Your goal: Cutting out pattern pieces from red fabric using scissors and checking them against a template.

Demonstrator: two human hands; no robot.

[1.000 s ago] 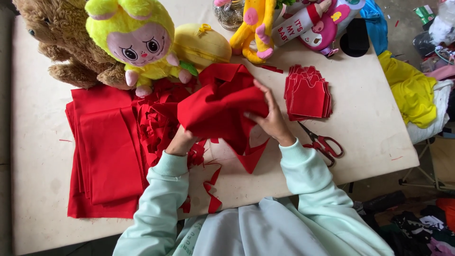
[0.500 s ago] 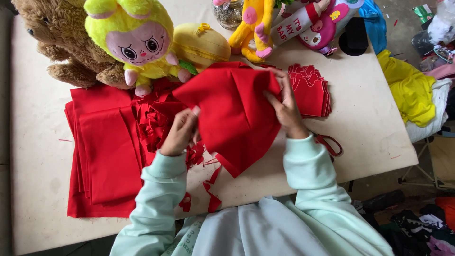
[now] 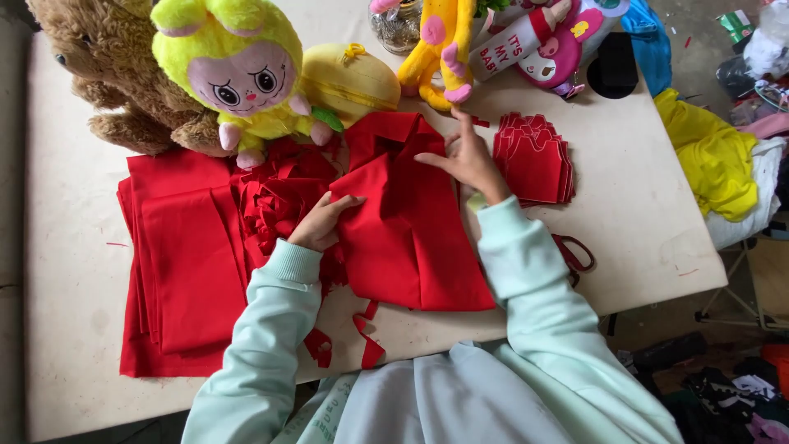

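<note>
A piece of red fabric point(image 3: 411, 238) lies spread flat on the beige table point(image 3: 641, 205) in front of me. My left hand point(image 3: 322, 224) presses on its left edge, fingers together and flat. My right hand point(image 3: 467, 158) rests on its upper right part with fingers spread. Neither hand grips anything. A stack of cut red pieces point(image 3: 534, 158) lies just right of my right hand. Red-handled scissors point(image 3: 575, 253) peek out from behind my right sleeve.
A pile of folded red cloth point(image 3: 185, 263) and crumpled red scraps point(image 3: 279, 193) lie at left. Plush toys line the far edge: a brown bear point(image 3: 115, 74), a yellow-green doll point(image 3: 238, 70), a yellow round one point(image 3: 353, 82). Yellow cloth point(image 3: 707, 156) hangs off the right.
The red fabric, first bunched between both hands, has been opened and laid flat. My right hand moved up and away from me; my left hand shifted onto the fabric's left edge.
</note>
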